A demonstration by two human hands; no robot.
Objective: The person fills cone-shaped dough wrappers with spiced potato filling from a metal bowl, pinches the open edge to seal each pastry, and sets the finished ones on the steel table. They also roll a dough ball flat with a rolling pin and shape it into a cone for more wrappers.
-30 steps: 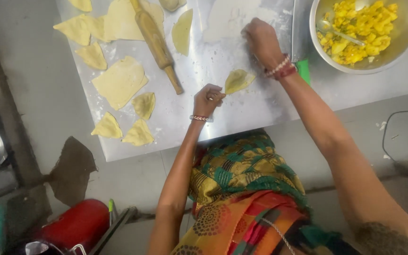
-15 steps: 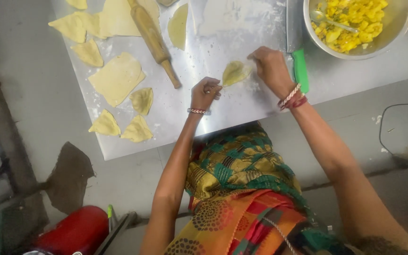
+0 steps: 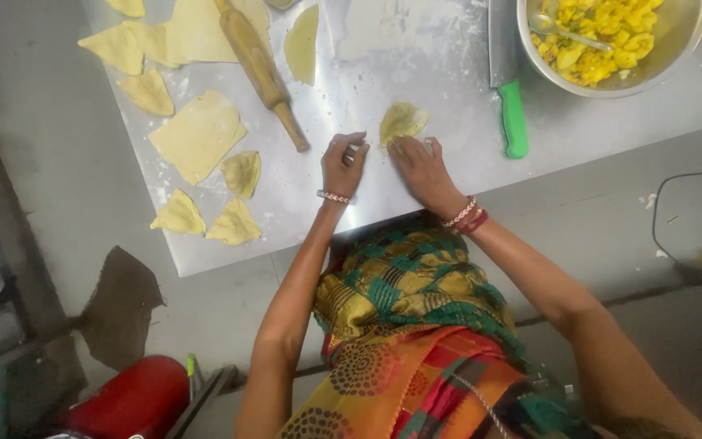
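On the floured steel tabletop [image 3: 448,73], the right hand [image 3: 422,167] pressed flat on the folded yellow dough pocket [image 3: 402,122]; left hand [image 3: 343,165] loosely curled, empty. Hard pressure could split its seam.

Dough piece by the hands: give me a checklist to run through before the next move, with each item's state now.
1. Dough piece flat on the metal sheet: ok.
2. Right hand touching its lower edge: ok.
3. Left hand beside it, holding nothing: ok.
4. Bowl of yellow filling in view: ok.
5. Knife clear of both hands: ok.
6. Filling already inside the piece: cannot tell.
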